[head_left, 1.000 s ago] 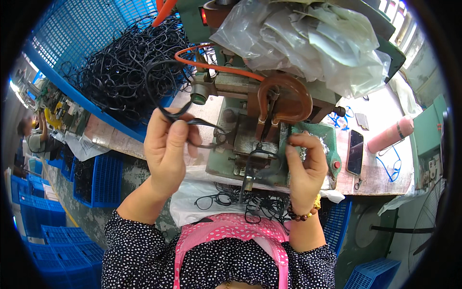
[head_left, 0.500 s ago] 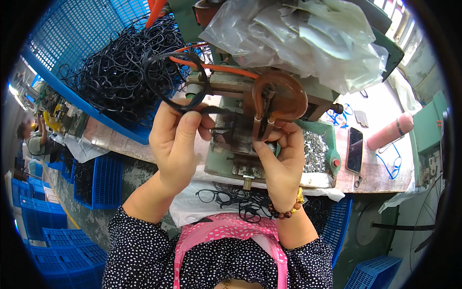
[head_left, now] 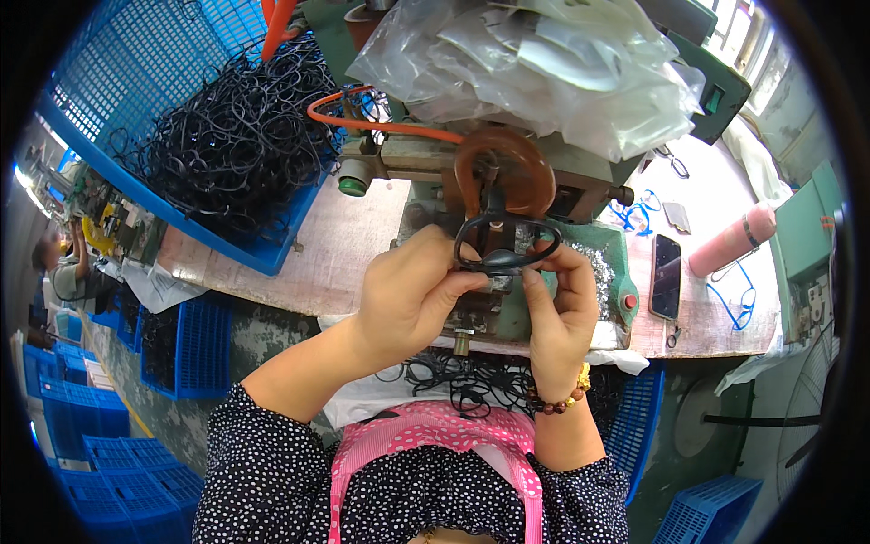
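Observation:
A black eyeglass frame (head_left: 501,269) is held level between my two hands, close in front of the machine's amber see-through guard (head_left: 536,177). My left hand (head_left: 403,290) pinches its left end with thumb and fingers. At the opposite end, the fingertips of my right hand (head_left: 557,304) are closed on the rim. Part of the machine's fixture is hidden behind the frame and my fingers. Below my hands, several black eyeglass frames (head_left: 471,385) lie on white cloth or plastic at my lap.
Left of the machine, a blue basket (head_left: 195,227) is heaped with black frames (head_left: 236,136). Clear plastic bags (head_left: 535,72) cover the machine's top. To the right are a green tray (head_left: 619,263) of shavings, a phone (head_left: 666,276) and a pink bottle (head_left: 732,240). Another person works far left.
My left hand has moved right, bringing the frame from beside the basket to the front of the guard. My right hand has shifted slightly right and now grips the frame too.

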`<state>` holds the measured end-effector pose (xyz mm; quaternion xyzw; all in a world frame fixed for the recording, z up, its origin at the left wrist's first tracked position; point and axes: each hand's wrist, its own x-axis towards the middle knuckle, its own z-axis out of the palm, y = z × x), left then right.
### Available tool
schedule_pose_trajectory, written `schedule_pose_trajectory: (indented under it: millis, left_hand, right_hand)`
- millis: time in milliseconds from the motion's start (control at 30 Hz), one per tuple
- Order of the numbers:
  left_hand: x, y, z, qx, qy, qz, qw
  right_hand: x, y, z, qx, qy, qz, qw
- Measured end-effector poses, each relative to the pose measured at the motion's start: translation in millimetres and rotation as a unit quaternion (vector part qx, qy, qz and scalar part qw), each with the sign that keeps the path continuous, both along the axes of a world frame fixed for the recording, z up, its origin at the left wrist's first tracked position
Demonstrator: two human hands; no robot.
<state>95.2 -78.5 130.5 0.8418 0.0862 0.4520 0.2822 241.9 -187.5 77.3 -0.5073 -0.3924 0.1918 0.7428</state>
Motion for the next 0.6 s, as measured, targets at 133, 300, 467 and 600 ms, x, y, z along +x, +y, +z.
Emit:
schedule_pose_trajectory:
  millis: [133,300,467,600]
  left_hand:
    - [-1,-2,-1,0.039,0.022,0.010,0.999]
    - [-4,-8,-5,-0.094,0.007,0.004,0.996]
    - [2,3,-10,0.091,0.002,0.020,0.996]
    - [4,7,-14,0.131,-0.014,0.025,0.991]
  right_hand:
    - [3,-4,-3,0.005,0.002,-0.022,1.000]
    - [5,-7,-3,-0.002,0.013,-0.032,0.999]
    - [6,-7,-3,-0.005,0.002,-0.047,0.999]
    - [18,-14,-7,-0.016,-0.147,-0.135,0.980]
